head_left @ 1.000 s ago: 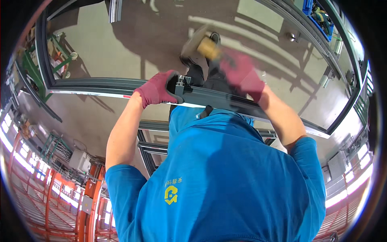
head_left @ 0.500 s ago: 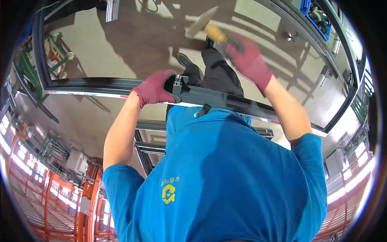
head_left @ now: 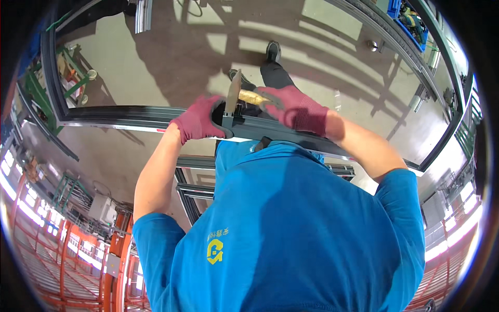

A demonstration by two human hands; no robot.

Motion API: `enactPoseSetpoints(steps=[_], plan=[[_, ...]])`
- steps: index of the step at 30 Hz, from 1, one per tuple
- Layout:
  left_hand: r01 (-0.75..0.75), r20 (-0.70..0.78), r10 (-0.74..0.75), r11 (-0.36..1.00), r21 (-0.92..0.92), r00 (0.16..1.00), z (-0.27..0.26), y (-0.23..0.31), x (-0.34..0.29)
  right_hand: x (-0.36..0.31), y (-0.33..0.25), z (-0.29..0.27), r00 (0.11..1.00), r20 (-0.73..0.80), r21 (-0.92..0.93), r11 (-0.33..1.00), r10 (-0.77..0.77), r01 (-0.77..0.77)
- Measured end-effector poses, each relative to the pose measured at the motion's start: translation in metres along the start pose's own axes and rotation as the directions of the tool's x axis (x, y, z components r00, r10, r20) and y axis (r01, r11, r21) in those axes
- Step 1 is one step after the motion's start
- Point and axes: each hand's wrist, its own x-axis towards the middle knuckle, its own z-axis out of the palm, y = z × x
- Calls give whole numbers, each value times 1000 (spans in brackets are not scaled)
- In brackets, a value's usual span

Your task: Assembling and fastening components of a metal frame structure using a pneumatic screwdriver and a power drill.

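A hammer (head_left: 234, 96) with a long grey head and a yellow wooden handle is in my right hand (head_left: 299, 108), in a maroon glove, fingers wrapped round the handle. Its head stands crosswise over a small metal fitting (head_left: 227, 120) on the near bar of a dark metal frame (head_left: 125, 114); whether they touch, I cannot tell. My left hand (head_left: 200, 119), gloved alike, grips that bar just left of the fitting, thumb on the near side and fingers on the far side. The hammer head and left glove partly hide the fitting.
The frame's sides run away from me at left and right. More dark profiles (head_left: 195, 162) lie below the near bar. A green stand (head_left: 36, 91) is at the left, a blue crate (head_left: 410, 23) with tools at the far right. My shoe (head_left: 273, 51) shows beyond the bar.
My right hand has swung the hammer left and toward me, from over the floor to the fitting. My left hand has stayed at the bar.
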Motion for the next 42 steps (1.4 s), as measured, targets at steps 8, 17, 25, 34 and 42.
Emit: enactPoseSetpoints(steps=[8,17,25,34,42], plan=[[68,2,-68,997,32,998,-4,11,-4,29,-11,-51,913,-331,159,968,239,-196],[48,34,-51,995,82,998,-7,17,-4,22,10,-28,902,-246,182,931,355,-316],[42,18,-43,998,41,999,-2,2,-3,21,8,-28,909,-73,162,904,411,-396],[226,110,-252,952,205,961,-10,10,-7,-5,3,-61,851,-355,173,922,387,-347],[-29,-317,-64,959,-281,946,-25,16,-7,-69,8,-19,807,-546,109,974,226,-199]])
